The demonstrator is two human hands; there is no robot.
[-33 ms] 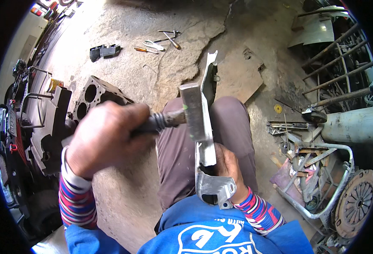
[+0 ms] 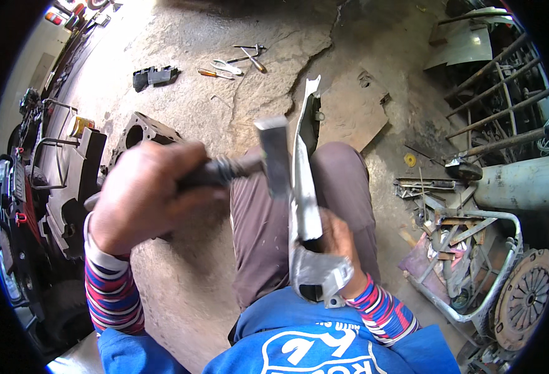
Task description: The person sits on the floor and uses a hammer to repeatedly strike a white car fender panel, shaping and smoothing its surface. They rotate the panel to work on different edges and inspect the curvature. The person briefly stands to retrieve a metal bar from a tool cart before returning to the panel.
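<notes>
A long, pale metal part (image 2: 307,196) is located above the lap, between the thighs (image 2: 346,193). Its long axis is directed away from the torso; the narrow far tip is pointed ahead and slightly rightward, and the wider, curved bracket end is turned toward the shirt (image 2: 287,318). The right hand (image 2: 335,240) is clamped on the right side of the part, close to the bracket end; some fingertips are hidden behind the metal.

A hammer (image 2: 274,159) is gripped by the left hand (image 2: 156,193), the fingers being closed around the dark handle. The handle is laid roughly crosswise, with the head at its right end. The head is held just beside the part's left edge; whether contact is made cannot be determined. Blur is noted on the left hand.
</notes>
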